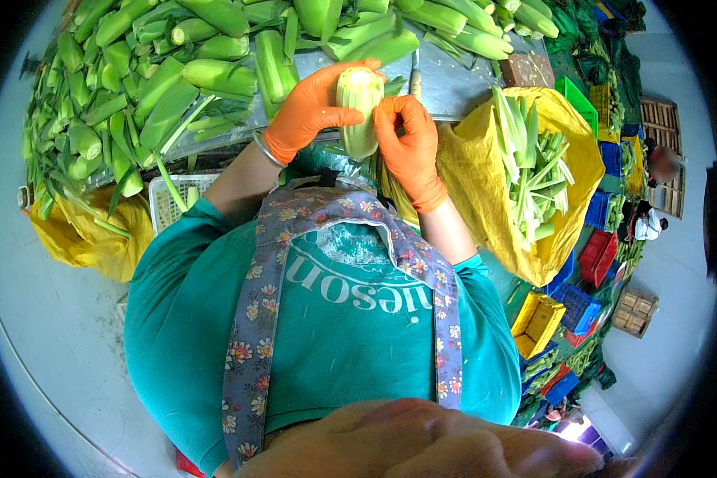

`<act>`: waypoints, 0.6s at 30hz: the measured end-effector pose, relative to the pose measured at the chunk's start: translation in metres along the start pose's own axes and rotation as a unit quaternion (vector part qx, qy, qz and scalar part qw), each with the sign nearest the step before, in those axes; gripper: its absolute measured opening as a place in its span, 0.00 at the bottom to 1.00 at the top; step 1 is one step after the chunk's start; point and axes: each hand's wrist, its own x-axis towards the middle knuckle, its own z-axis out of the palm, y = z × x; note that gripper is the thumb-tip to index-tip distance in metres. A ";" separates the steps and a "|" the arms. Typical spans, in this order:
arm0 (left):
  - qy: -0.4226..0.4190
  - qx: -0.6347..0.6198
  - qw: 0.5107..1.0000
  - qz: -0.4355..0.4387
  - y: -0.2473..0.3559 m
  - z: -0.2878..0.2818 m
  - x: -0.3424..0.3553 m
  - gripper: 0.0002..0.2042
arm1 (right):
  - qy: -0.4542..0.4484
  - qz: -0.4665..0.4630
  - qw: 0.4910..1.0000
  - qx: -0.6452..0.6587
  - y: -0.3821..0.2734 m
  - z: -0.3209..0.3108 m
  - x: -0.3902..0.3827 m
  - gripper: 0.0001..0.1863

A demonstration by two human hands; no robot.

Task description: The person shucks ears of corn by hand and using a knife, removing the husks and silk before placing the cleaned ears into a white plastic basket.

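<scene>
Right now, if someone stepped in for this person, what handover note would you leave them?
Left hand, in an orange rubber glove, grips the pale green, partly husked corn cob upright.
Right hand, gloved the same, pinches the husk on the cob's right side.
A slim knife lies on the grey metal table just behind.
Done: stripped husk leaves fill the yellow plastic sack on the right.
Left: this cob has husk on, and a big pile of unhusked green cobs waits on the table.
</scene>
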 end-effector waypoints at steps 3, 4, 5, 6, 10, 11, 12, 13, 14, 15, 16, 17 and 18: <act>-0.006 -0.001 1.000 0.001 -0.005 -0.001 0.001 0.34 | 0.003 -0.043 0.997 -0.063 -0.001 -0.003 -0.001 0.07; -0.006 -0.006 1.000 0.003 -0.006 -0.002 0.001 0.34 | 0.006 -0.063 0.994 -0.089 -0.002 -0.005 -0.002 0.07; -0.007 -0.006 1.000 0.003 -0.007 -0.002 0.001 0.34 | 0.007 -0.063 0.994 -0.089 -0.002 -0.006 -0.004 0.07; -0.004 -0.016 1.000 -0.002 -0.007 -0.002 0.001 0.34 | 0.011 -0.048 0.997 -0.065 -0.001 -0.007 -0.006 0.07; -0.017 -0.018 1.000 -0.005 -0.002 0.000 0.002 0.33 | 0.028 -0.022 0.999 0.000 0.003 -0.010 -0.008 0.09; -0.017 -0.018 1.000 -0.005 -0.004 -0.001 0.002 0.33 | 0.028 -0.022 0.999 0.000 0.003 -0.011 -0.008 0.09; -0.004 0.002 1.000 -0.003 -0.007 -0.005 0.002 0.33 | 0.036 -0.038 0.998 -0.017 0.002 -0.012 -0.008 0.09; 0.009 0.023 1.000 -0.001 -0.009 -0.007 0.002 0.33 | 0.044 -0.054 0.997 -0.035 0.002 -0.013 -0.009 0.09; 0.007 0.023 1.000 -0.003 -0.006 -0.007 0.002 0.33 | 0.046 -0.052 0.997 -0.035 -0.003 -0.013 -0.010 0.09; 0.031 0.026 0.999 -0.014 -0.001 -0.006 0.003 0.34 | 0.029 -0.096 0.994 -0.033 -0.011 -0.012 -0.011 0.09; 0.042 0.027 0.999 -0.021 -0.002 -0.008 0.005 0.35 | 0.013 -0.139 0.990 -0.032 -0.015 -0.012 -0.012 0.10; 0.056 0.029 0.998 -0.025 -0.002 -0.010 0.005 0.35 | 0.010 -0.131 0.991 -0.037 -0.012 -0.013 -0.012 0.07; 0.022 -0.033 0.999 0.001 -0.008 -0.016 0.008 0.36 | 0.009 -0.133 0.990 -0.036 -0.005 -0.015 -0.012 0.07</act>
